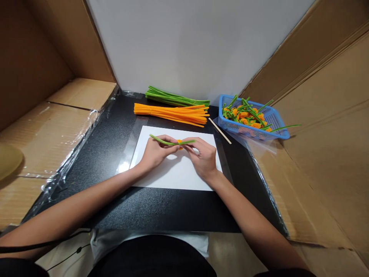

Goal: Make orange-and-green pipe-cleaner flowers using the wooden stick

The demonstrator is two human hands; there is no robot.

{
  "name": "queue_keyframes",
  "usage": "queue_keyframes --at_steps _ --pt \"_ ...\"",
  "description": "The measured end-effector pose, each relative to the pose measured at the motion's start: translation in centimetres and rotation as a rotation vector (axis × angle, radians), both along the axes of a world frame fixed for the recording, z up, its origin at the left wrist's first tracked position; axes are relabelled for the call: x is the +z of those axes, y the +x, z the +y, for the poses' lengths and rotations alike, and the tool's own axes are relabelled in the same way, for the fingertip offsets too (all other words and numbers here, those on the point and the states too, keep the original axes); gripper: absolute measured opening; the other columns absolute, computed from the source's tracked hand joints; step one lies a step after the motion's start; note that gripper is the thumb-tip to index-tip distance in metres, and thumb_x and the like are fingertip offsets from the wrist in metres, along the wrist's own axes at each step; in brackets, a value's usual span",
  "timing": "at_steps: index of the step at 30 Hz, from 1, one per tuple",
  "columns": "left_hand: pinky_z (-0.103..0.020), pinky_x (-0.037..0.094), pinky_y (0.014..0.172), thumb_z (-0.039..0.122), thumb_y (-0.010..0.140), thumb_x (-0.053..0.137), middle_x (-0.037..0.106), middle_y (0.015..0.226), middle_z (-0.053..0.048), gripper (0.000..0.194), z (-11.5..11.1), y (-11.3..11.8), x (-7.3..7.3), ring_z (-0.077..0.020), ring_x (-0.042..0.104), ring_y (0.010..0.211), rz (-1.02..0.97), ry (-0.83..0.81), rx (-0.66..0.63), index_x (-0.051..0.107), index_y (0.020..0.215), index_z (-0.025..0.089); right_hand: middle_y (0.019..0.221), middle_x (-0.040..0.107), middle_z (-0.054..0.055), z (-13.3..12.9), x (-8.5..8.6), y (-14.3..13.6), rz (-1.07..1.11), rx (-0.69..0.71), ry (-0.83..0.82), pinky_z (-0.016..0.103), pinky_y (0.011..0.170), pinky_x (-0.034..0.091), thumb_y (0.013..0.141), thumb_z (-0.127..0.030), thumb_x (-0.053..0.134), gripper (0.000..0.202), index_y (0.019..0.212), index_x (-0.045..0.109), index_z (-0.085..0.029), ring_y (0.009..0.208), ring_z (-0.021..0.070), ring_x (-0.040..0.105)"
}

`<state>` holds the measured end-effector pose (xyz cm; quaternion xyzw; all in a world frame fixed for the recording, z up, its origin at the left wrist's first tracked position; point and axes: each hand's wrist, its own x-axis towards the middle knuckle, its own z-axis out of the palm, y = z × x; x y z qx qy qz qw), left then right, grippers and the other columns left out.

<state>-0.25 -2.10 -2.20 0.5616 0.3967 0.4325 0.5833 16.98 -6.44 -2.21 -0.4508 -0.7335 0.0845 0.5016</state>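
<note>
Over the white sheet (173, 173), my left hand (157, 152) and my right hand (203, 154) meet fingertip to fingertip. Between them is a small orange pipe-cleaner piece (180, 142), mostly covered by fingers. A green pipe cleaner (161, 141) crosses it, one end sticking out over my left hand and the other lying along my right index finger. The left fingers pinch the green stem and the orange piece near the middle. My right thumb and index finger are closed on the same spot from the other side.
Behind the sheet lie an orange pipe-cleaner bundle (170, 113) and a green bundle (175, 97). A thin wooden stick (220, 131) rests right of them. The blue basket (281, 129) holds several orange-and-green pieces. Cardboard walls (325, 115) flank the black table (150, 209).
</note>
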Motion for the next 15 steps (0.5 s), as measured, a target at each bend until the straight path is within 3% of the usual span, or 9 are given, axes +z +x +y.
queue_keyframes --at_steps 7,10,15 --pt "-0.028 0.056 0.066 0.027 0.063 0.084 0.076 0.078 -0.007 0.020 -0.1 0.1 -0.1 -0.0187 0.070 0.072 -0.035 0.038 0.027 0.074 0.074 0.014 0.092 0.072 0.007 -0.1 1.0 0.0 0.015 0.024 -0.045 0.034 0.079 0.055 0.095 -0.017 0.056 0.017 0.095 0.072 -0.023 0.088 0.0195 0.068" --pt "-0.029 0.057 0.069 0.028 0.067 0.083 0.075 0.081 -0.007 0.019 -0.1 0.0 0.1 -0.0183 0.070 0.075 -0.099 0.054 -0.022 0.072 0.076 0.015 0.094 0.071 0.007 -0.2 1.6 -0.1 0.023 0.047 -0.070 0.035 0.080 0.053 0.096 -0.018 0.054 0.017 0.095 0.071 -0.022 0.089 0.0196 0.067" --pt "-0.029 0.058 0.077 0.024 0.073 0.078 0.075 0.091 -0.006 0.019 -0.2 -0.1 0.6 -0.0185 0.070 0.087 0.003 0.265 -0.063 0.074 0.090 0.017 0.087 0.067 0.005 -0.5 2.0 -0.7 0.043 -0.057 -0.098 0.033 0.071 0.051 0.094 -0.022 0.058 0.015 0.085 0.070 -0.022 0.080 0.0184 0.063"
